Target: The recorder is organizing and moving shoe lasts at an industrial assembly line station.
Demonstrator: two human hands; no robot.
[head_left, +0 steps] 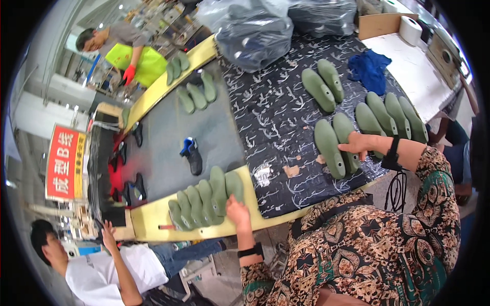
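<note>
The dark patterned tabletop (pixel 275 127) carries 8 green shoe lasts (pixel 317 92), a blue cloth (pixel 370 70) and plastic-bagged bundles (pixel 255 43).

Place: workshop, footwear manufacture. Evidence: green shoe lasts (pixel 317 91), set out in pairs and rows on a bench (pixel 270 109) with black patterned covering, and along a yellow ledge (pixel 152 220); broad grey belt-like surface (pixel 161 127) bearing further lasts and dark shoes (pixel 194 160), one lined in blue; filled plastic bags (pixel 260 47) at the bench's far end; red-and-yellow sign (pixel 64 163), left; worker opposite in yellow-green apron (pixel 148 64) and red glove (pixel 129 73); background equipment, too small to identify.
</note>
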